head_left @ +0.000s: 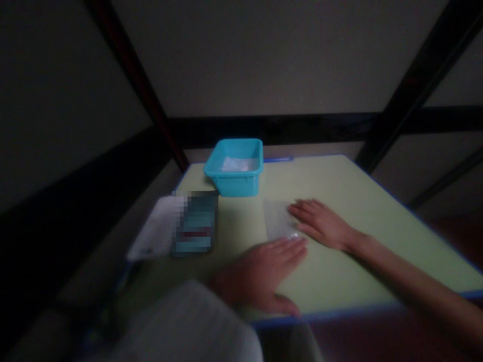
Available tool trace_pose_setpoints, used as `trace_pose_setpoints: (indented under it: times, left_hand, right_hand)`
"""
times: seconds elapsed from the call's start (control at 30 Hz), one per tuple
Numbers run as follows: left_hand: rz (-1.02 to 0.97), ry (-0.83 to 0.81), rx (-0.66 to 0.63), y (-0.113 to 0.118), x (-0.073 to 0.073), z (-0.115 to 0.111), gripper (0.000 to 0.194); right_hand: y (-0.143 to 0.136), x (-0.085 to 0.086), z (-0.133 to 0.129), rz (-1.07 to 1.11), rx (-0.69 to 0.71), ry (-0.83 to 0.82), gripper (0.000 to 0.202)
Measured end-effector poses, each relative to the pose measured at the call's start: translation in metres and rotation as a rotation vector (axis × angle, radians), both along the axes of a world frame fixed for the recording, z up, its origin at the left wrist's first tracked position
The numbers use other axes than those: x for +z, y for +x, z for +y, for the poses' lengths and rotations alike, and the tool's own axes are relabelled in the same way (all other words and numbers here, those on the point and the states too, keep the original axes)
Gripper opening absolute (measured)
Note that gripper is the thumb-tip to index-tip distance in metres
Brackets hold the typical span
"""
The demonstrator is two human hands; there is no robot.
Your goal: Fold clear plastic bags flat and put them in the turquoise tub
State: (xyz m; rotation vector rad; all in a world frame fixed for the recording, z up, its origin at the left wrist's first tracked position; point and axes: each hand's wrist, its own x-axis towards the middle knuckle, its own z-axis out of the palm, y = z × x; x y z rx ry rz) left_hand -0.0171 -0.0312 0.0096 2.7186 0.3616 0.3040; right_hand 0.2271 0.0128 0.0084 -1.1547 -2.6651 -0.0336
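Note:
A clear plastic bag or sheet (pixel 277 218) lies flat on the pale yellow-green table. My right hand (pixel 320 221) rests palm down over its right side, fingers stretched out and pointing left. Along the bag's near edge is my left hand (pixel 269 269), slightly blurred, with straight fingers pointing right and the thumb spread toward the table's front edge. The left fingertips touch or nearly touch the bag's near right corner. Neither hand grips anything.
A turquoise plastic basket (pixel 237 185) with whitish, plastic-looking contents stands at the back of the table. Behind it lies a blue pen-like stick (pixel 278 160). At left are a pixelated dark phone-like object (pixel 196 223) and a white sheet (pixel 156 229). Blue trim edges the table (pixel 377 201).

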Motion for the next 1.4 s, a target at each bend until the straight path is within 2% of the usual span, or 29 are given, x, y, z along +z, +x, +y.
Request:
trace_pose_setpoints:
  times: [0.27,1.0,1.4]
  left_hand:
    - [0.002,-0.015,0.010,0.0002,0.0001,0.0000,0.088]
    - [0.011,-0.002,-0.003,-0.0010,-0.0003,0.0001,0.086]
    - [-0.006,-0.035,-0.034,0.0000,0.0050,0.0007,0.081]
  right_hand:
    - [-0.0054,0.0064,-0.0005,-0.042,-0.007,0.011,0.053]
    - [-0.0041,0.0019,0.0022,-0.027,-0.005,0.009,0.052]
    - [-0.0029,-0.0003,0.0039,0.027,-0.003,-0.019,0.045]
